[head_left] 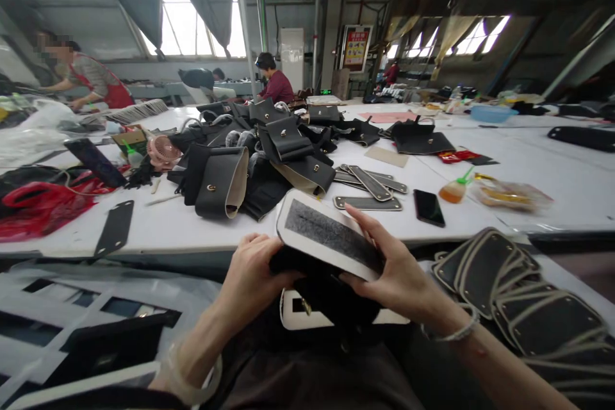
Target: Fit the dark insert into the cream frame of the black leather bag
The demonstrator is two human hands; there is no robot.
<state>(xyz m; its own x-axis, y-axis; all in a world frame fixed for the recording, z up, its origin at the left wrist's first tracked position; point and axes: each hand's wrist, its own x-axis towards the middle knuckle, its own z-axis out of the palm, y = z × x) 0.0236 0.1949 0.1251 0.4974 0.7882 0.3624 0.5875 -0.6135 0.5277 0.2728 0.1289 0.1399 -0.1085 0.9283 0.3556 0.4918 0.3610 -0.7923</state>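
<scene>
Above my lap, my left hand [252, 285] and my right hand [396, 262] hold a black bag [331, 237] between them. Its cream-bordered base, with a rough dark-grey strip down the middle, is tilted upward. My left fingers and thumb are closed on its left end; my right hand grips the right end, thumb and fingers on opposite edges. Beneath it shows another cream-edged piece [293, 318] with a dark cutout, largely hidden. Beyond the hands, black bag bodies with gold clasps [221, 186] lie piled on the white table [519, 173].
Eyeleted strips [369, 182], a phone [429, 207] and a glue bottle [454, 189] lie right of the pile. Black eyeleted panels [485, 269] are stacked at my right. At left are a red plastic bag [52, 202] and a pink fan [163, 152]. People work farther back.
</scene>
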